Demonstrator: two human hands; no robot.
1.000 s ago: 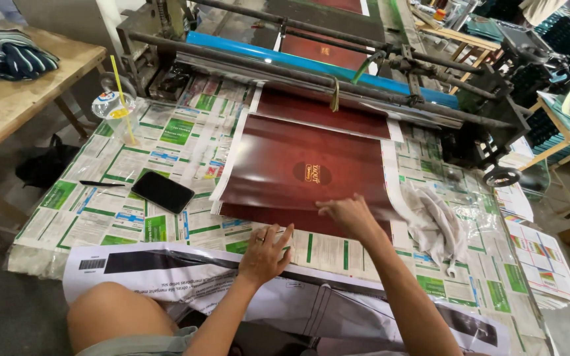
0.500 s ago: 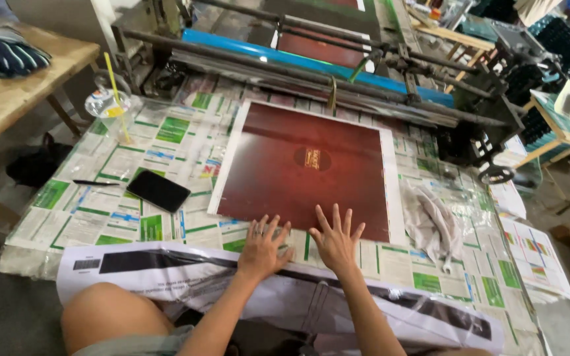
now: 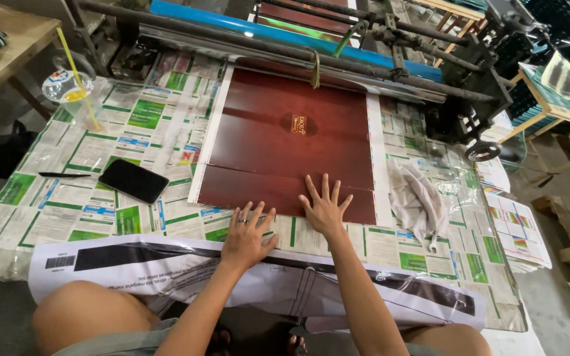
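A: Logging containers first. 1 clear plastic cup (image 3: 68,89) is standing at the far left of the table, holding a little yellow drink, with 1 yellow straw (image 3: 74,66) leaning out of it.

B: Hands?

A: Both are lying flat, fingers spread wide, gripping nothing. The right hand (image 3: 324,209) is pressing its palm on the near edge of the dark red printed sheet (image 3: 285,142). The left hand (image 3: 247,232) is resting just beside it on the newspaper (image 3: 100,158), fingertips just reaching the sheet's near edge, and is wearing 1 ring.

B: Where is the sheet lying?

A: Centre of the table, flat, with white margins left and right and 1 small gold oval mark near its middle. Its far edge is running under the rollers of the machine (image 3: 338,39) with the blue bar.

B: Surface and room?

A: Newspaper under clear plastic film is covering the whole table. 1 black-and-white sheet (image 3: 166,264) is draping over the near edge above the person's knees. A wooden bench (image 3: 1,53) is sitting far left; bare floor is showing right.

B: Counts?

A: 1 black phone (image 3: 133,180) left of the sheet, 1 black pen (image 3: 64,175) further left, 1 grey rag (image 3: 420,198) right of the sheet, 1 small spanner (image 3: 433,244) near it, 2 hands.
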